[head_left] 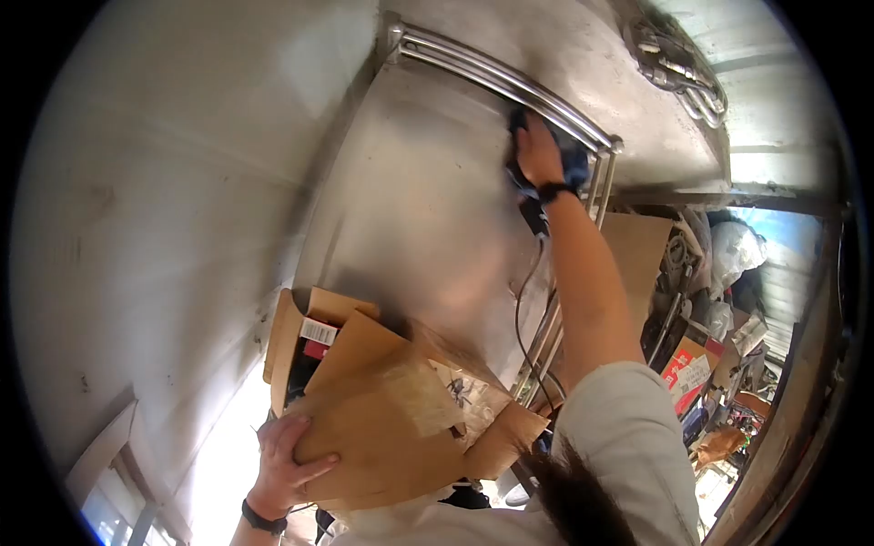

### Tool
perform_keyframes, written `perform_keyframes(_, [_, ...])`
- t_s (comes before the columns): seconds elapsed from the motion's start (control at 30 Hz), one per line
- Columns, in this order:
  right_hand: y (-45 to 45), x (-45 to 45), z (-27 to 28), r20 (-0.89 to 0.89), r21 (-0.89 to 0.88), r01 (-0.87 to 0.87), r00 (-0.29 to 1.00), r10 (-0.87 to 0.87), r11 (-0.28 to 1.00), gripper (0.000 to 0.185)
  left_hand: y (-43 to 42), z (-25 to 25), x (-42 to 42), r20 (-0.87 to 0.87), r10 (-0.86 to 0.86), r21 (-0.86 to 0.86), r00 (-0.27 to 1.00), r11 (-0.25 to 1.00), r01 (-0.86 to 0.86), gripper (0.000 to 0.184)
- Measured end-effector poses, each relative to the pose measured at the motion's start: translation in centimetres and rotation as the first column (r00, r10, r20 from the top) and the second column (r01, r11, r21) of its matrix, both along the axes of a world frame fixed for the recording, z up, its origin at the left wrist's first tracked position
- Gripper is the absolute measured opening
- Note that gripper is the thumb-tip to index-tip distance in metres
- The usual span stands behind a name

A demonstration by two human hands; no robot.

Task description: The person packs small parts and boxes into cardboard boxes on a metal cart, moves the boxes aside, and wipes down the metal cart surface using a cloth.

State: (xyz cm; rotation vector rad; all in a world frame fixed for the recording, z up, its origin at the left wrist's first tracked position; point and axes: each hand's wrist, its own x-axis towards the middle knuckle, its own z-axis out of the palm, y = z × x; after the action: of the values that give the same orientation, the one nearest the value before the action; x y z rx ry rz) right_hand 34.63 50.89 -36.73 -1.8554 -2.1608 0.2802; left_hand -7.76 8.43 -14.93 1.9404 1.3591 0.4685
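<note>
A dark blue cloth (575, 162) is covered by the right hand (541, 155) near the far right corner of a grey metal counter (410, 182), just beside the silver tubular rails (505, 80) by which the far edge is lined. The right hand is held mostly open, its fingers extended over the cloth; whether any fold is pinched cannot be told. A black object (533, 218) with a thin dark cable (519, 305) is seen just below the cloth, and the cable is trailed down along the right side of the counter.

At the near edge, an opened brown cardboard box (382, 437) is touched by the left hand (287, 460), which is partly open, with the thumb spread apart from the fingers; how firmly the cardboard is held cannot be told. Inside, a white barcode label (319, 331) is seen above a red patch, and clear plastic (469, 391) is shown between the flaps on the right. A black band is worn on each wrist.
</note>
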Motion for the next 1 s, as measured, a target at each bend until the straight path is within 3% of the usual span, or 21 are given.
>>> perform_keyframes(0.13, [-1.7, -0.5, -2.9, 0.096, 0.188, 0.163, 0.978, -0.183, 0.969, 0.047, -0.6, 0.0, -0.1, -0.045, -0.012, 0.029, 0.999, 0.999, 0.014, 0.039])
perform_keyframes(0.17, [-0.9, -1.9, -3.5, -0.021, 0.158, 0.181, 0.983, -0.18, 0.971, 0.045, -0.7, -0.2, 0.1, -0.04, -0.017, 0.036, 0.999, 0.999, 0.019, 0.039])
perform_keyframes(0.2, [-0.4, -4.7, -0.4, -0.058, -0.047, 0.13, 0.989, -0.133, 0.99, 0.043, -0.7, -0.2, 0.3, -0.029, -0.006, 0.023, 1.0, 1.0, 0.007, 0.039])
perform_keyframes(0.23, [0.2, -7.5, -0.6, -0.052, 0.097, 0.045, 0.998, -0.04, 0.994, 0.039, -0.6, 0.0, 0.4, -0.023, 0.008, 0.013, 1.0, 1.0, -0.007, 0.039])
perform_keyframes(0.3, [1.7, -12.5, 0.8, 0.003, 0.03, -0.279, 0.96, 0.279, 0.96, 0.041, -0.5, 0.2, 0.3, -0.028, 0.018, 0.011, 0.999, 1.0, -0.017, 0.038])
perform_keyframes(0.33, [3.4, -14.3, -2.0, 0.122, 0.16, -0.474, 0.88, 0.459, 0.866, 0.042, -0.5, 0.1, 0.2, -0.031, 0.009, 0.015, 0.999, 1.0, -0.009, 0.038])
perform_keyframes(0.4, [2.7, -18.0, -3.2, 0.176, 0.153, -0.623, 0.781, 0.599, 0.767, 0.043, -0.7, -0.2, 0.2, -0.012, 0.007, 0.016, 1.0, 1.0, -0.007, 0.038])
perform_keyframes(0.43, [1.3, -19.3, -0.6, 0.088, 0.048, -0.593, 0.804, 0.588, 0.803, 0.044, -0.9, -0.3, 0.1, 0.006, 0.014, 0.015, 1.0, 1.0, -0.014, 0.038])
perform_keyframes(0.53, [1.9, -17.1, -0.2, 0.079, 0.048, -0.595, 0.803, 0.591, 0.802, 0.044, -1.0, -0.6, -0.1, 0.021, 0.032, 0.007, 0.999, 0.999, -0.032, 0.04])
perform_keyframes(0.6, [2.2, -13.6, 0.6, 0.114, 0.029, -0.468, 0.879, 0.462, 0.883, 0.046, -1.0, -0.7, -0.1, 0.021, 0.042, 0.007, 0.999, 0.999, -0.042, 0.042])
perform_keyframes(0.67, [2.3, -9.7, -0.6, 0.081, 0.028, -0.201, 0.977, 0.198, 0.979, 0.046, -0.9, -0.5, -0.1, 0.033, 0.037, 0.0, 0.999, 0.999, -0.037, 0.044])
perform_keyframes(0.73, [1.0, -5.3, -0.4, 0.062, 0.022, 0.005, 0.998, -0.007, 1.0, 0.046, -0.7, -0.3, 0.1, 0.039, 0.04, 0.001, 0.998, 0.999, -0.04, 0.043])
perform_keyframes(0.77, [0.4, -3.0, -0.8, 0.051, 0.069, 0.025, 0.998, -0.028, 0.997, 0.046, -0.7, -0.3, 0.2, 0.044, 0.045, 0.004, 0.998, 0.999, -0.045, 0.043])
perform_keyframes(0.87, [-2.6, 1.0, -0.6, 0.053, 0.055, 0.436, 0.897, -0.439, 0.898, 0.045, -0.7, -0.3, 0.1, 0.045, 0.043, -0.003, 0.998, 0.999, -0.043, 0.042])
perform_keyframes(0.9, [-3.3, 1.9, 0.1, -0.067, -0.001, 0.517, 0.854, -0.516, 0.856, 0.047, -0.7, -0.5, 0.0, 0.046, 0.034, 0.007, 0.998, 0.999, -0.034, 0.042])
perform_keyframes(1.0, [-3.9, 0.7, 0.3, 0.041, -0.068, 0.69, 0.724, -0.689, 0.721, 0.051, -0.8, -0.6, 0.0, 0.035, 0.031, 0.016, 0.999, 0.999, -0.032, 0.041])
